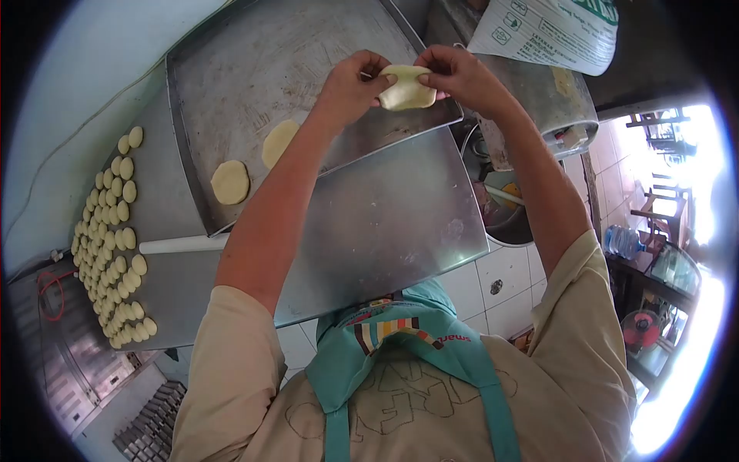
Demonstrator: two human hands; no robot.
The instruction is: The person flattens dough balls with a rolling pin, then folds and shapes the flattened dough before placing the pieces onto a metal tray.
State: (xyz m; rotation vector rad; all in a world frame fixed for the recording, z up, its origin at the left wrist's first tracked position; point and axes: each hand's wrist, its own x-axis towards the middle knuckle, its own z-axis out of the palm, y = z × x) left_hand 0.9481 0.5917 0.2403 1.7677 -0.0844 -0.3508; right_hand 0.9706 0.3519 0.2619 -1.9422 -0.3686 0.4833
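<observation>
Between my two hands hangs a flattened piece of dough (407, 90), pale and drooping, over the near right part of a large metal tray (285, 54). My left hand (356, 86) pinches its left edge, thumb on top. At the right edge my right hand (456, 75) grips it the same way. Two flat dough rounds lie on the tray: one round (230, 182) in the near left corner, and another round (279, 143) partly covered by my left forearm.
Many small dough balls (108, 223) cover the left side of the steel table (385, 208). A white rolling pin (183, 244) lies before the tray. To the right are a metal bowl (514, 227) with things inside and a printed white sack (545, 35).
</observation>
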